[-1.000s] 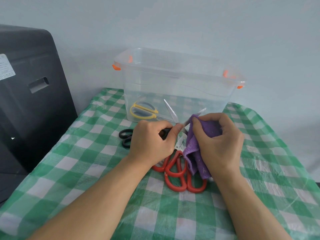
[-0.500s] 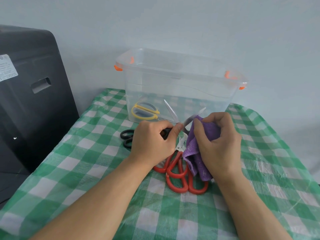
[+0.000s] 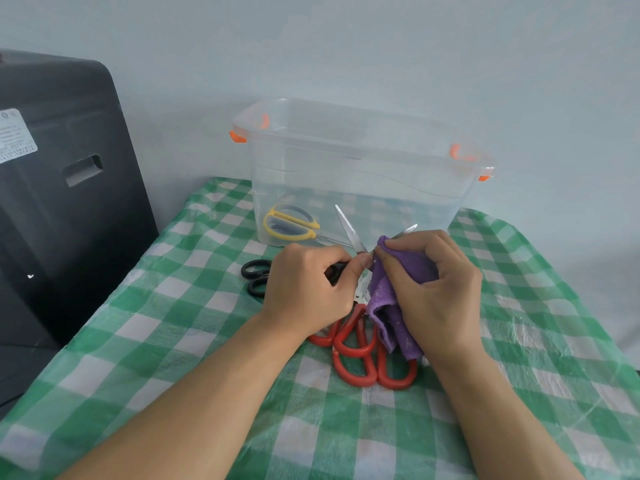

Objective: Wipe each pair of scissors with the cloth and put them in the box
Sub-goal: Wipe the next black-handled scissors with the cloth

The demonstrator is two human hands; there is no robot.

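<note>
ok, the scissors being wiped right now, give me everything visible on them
The black-handled scissors are held above the checked tablecloth, just in front of the clear plastic box. The shiny metal blades are spread open in a V, tips up and away. The left hand grips the black handles, mostly hiding them. The right hand pinches the purple cloth around the right blade near the pivot; only that blade's tip shows.

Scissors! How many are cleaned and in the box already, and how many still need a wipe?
One pair looks done: the yellow scissors lie inside the clear box. One pair is in hand: the left hand holds open black-handled scissors while the right hand wipes one blade with the purple cloth. Left on the table: the black scissors and the red scissors, which look like two pairs.
</note>
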